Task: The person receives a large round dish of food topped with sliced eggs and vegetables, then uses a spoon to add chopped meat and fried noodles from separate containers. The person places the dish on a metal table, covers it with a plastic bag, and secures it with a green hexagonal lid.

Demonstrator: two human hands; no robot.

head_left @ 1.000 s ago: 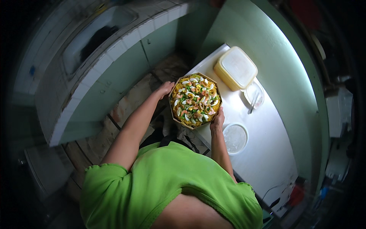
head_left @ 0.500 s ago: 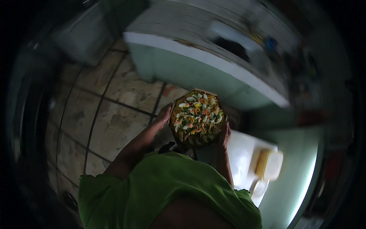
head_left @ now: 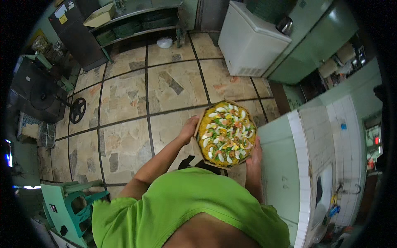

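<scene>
An octagonal food tray [head_left: 197, 139] with a thin brown rim is held level in front of my green shirt. Filling it is a yellow dish [head_left: 226, 133] topped with white egg wedges, green bits and orange-pink pieces. My left hand [head_left: 190, 129] grips the tray's left side, and my right hand [head_left: 254, 153] is on its right side. Some fingers of both hands are hidden by the tray, partly under it.
A tiled counter [head_left: 298, 142] with a sink [head_left: 326, 186] runs along my right. Ahead stand a white chest freezer [head_left: 252, 39] and a metal table [head_left: 136, 15] with a lower shelf. A green plastic chair [head_left: 82, 208] and a black fan [head_left: 43, 94] are on the left.
I have turned left, so the counter with the sink has swung from ahead to my right. More of the tiled floor shows. The tray stays between both hands.
</scene>
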